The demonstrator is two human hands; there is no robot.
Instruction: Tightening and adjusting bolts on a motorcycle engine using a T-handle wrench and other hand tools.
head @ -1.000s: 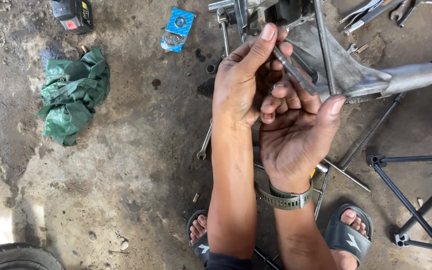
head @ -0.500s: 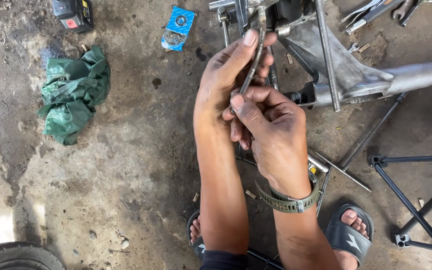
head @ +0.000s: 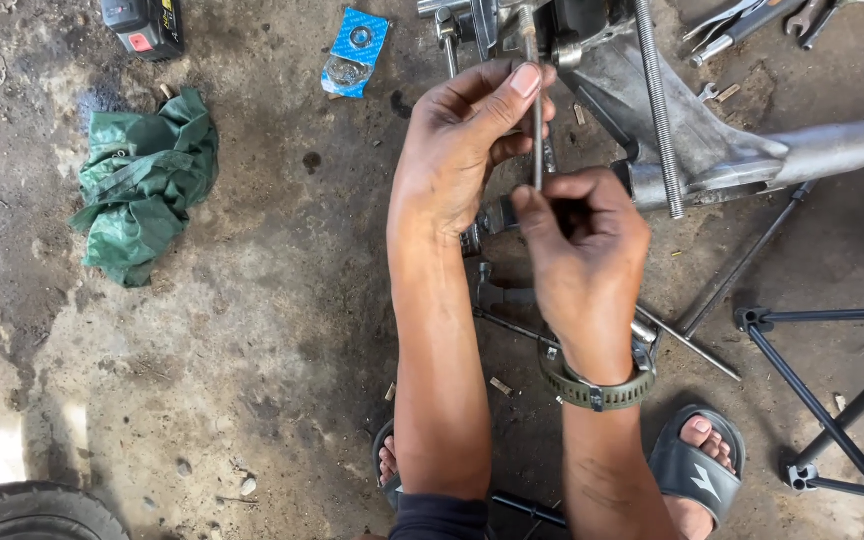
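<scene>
**Two hands on one thin rod**

Two bare hands meet over a thin metal rod (head: 537,130) that stands nearly upright in the view, just in front of a grey metal casting (head: 692,140) lying on the concrete floor (head: 252,330). The left hand (head: 457,150) grips the rod's upper part, thumb pressed along it and fingers curled behind. The right hand (head: 582,235) is clenched around the rod's lower end, its fingertips pinched on the metal; a green watch (head: 597,385) sits on that wrist. The rod's top runs up toward the clutter of parts at the upper edge, where I cannot tell whether it touches anything.

A long threaded bar (head: 657,100) leans across the casting, just right of the hands. Under the forearms lie a few loose steel pieces and a thin bar (head: 692,345), partly hidden. A black stand (head: 822,400) spreads its legs at the right. Well to the left lies a crumpled green cloth (head: 142,185); farther up are a blue packet (head: 354,52) and a black box (head: 147,25). Spanners (head: 752,25) lie at the top right. Both feet wear dark sandals (head: 697,465) at the bottom edge, and a tyre (head: 32,512) shows in the lower left corner.
</scene>
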